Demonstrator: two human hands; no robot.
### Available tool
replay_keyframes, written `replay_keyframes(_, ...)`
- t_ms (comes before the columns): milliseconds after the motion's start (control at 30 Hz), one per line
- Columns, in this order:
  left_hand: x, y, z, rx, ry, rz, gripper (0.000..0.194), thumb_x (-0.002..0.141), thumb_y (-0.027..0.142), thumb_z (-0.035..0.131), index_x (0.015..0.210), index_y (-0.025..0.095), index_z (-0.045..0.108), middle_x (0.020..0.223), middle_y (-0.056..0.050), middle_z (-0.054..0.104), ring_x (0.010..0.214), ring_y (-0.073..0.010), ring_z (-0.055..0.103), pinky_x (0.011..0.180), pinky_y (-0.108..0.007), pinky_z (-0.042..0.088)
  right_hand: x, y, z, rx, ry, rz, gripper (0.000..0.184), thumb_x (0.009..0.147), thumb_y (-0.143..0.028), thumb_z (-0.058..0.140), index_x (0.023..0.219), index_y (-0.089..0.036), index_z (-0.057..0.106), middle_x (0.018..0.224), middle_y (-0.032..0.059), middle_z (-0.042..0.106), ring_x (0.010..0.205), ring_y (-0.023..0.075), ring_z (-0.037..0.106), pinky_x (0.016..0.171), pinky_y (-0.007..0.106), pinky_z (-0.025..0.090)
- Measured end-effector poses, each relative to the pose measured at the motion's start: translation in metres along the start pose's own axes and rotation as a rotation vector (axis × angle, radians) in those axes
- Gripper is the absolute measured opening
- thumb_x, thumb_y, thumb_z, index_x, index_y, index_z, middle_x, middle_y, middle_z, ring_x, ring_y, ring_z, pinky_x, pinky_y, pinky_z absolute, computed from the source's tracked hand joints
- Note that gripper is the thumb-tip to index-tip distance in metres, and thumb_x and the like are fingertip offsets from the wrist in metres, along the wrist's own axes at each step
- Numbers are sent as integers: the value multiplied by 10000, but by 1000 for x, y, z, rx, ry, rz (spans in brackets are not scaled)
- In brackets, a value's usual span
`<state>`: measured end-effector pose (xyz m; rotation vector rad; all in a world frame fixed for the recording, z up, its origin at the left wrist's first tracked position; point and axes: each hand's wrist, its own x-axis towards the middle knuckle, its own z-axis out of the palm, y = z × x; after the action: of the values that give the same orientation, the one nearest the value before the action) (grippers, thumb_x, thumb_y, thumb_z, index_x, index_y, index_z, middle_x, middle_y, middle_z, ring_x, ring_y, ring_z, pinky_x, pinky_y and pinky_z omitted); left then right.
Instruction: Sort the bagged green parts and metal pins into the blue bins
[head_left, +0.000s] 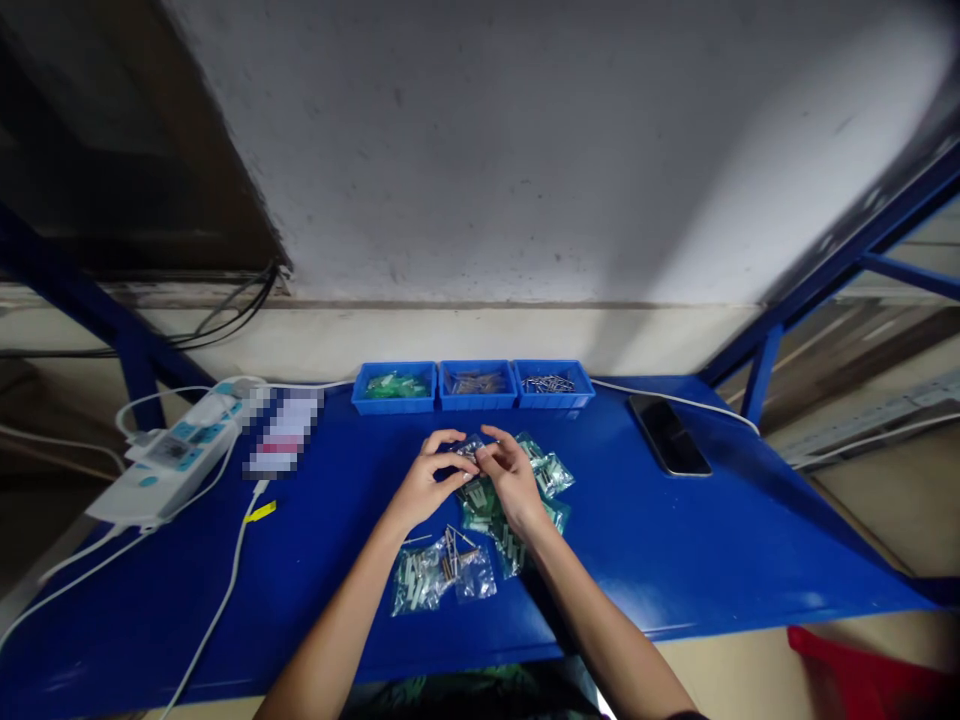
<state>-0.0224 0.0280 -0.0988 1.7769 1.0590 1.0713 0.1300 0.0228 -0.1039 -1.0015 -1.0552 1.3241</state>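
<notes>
Between my two hands is a small clear plastic bag [470,447], pinched at its edges. My left hand [435,475] grips it from the left with thumb and fingers, and my right hand [514,480] from the right; what is inside it is hard to make out. Beneath and beside my right hand lies a heap of small clear bags [484,510] holding pale green pieces. Nearer to me rest a bag of whitish plugs [418,578] and another clear bag [475,576], with several loose metal pins [451,550] by them.
Three blue bins [477,402] line the back, holding green pieces, brownish pins and silvery screws or nails. A dark phone [670,435] lies right. On the left are a white power strip [176,455], a pixelated device [283,435] and a cable with a yellow tag [262,512].
</notes>
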Motion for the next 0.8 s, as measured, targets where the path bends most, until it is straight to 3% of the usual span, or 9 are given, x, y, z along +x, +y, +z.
replay_keyframes(100, -2, -6, -4, 26, 61, -32, 131, 808, 282, 611, 867, 243, 722, 1190, -79, 479, 1195, -245, 434, 1047, -410, 305, 0, 0, 0, -115, 42, -111, 305, 787, -323, 609, 1064, -199, 574, 791, 20, 651, 738, 161, 618, 718, 296, 475)
replay_keyframes(233, -5, -7, -6, -70, 85, -145, 243, 846, 384, 553, 892, 202, 708, 1082, -76, 558, 1045, -220, 539, 868, -312, 432, -4, -3, 2, -278, 34, -239, 103, 806, -262, 566, 827, -200, 644, 883, 64, 674, 844, 204, 624, 789, 356, 467)
replay_keyframes(367, -7, -7, -3, -103, 154, -187, 344, 886, 436, 473, 881, 157, 673, 837, -47, 635, 758, -166, 581, 661, -252, 440, -8, -5, 3, -470, 39, -383, 144, 783, -179, 547, 739, -223, 677, 1024, 73, 604, 1026, 228, 539, 918, 409, 393)
replay_keyframes(467, -8, -7, 0, -83, 217, -159, 253, 854, 391, 547, 906, 164, 649, 805, -32, 640, 727, -161, 577, 654, -252, 432, -8, -6, 3, -559, 62, -396, 204, 762, -143, 519, 781, -230, 702, 1069, 84, 523, 1083, 231, 483, 948, 412, 371)
replay_keyframes(600, -12, -3, 2, 98, 283, 36, 122, 843, 271, 577, 869, 195, 668, 880, -43, 619, 833, -174, 572, 753, -285, 436, -7, -8, 3, -456, 32, -228, 133, 736, -219, 595, 811, -210, 703, 955, 68, 568, 993, 228, 529, 925, 390, 388)
replay_keyframes(700, -14, 3, 6, 330, 271, 245, 138, 860, 192, 546, 881, 214, 681, 878, -47, 615, 871, -183, 556, 802, -318, 437, -5, -7, 2, -393, 8, -170, 197, 806, -324, 551, 771, -184, 686, 783, 42, 632, 793, 193, 586, 760, 325, 454)
replay_keyframes(800, -15, 11, 9, 426, 258, 307, 172, 872, 177, 526, 920, 230, 682, 926, -50, 613, 910, -188, 547, 825, -330, 447, -5, -10, 3, -381, 50, -181, 245, 829, -352, 525, 778, -161, 670, 707, 38, 651, 672, 171, 583, 633, 281, 455)
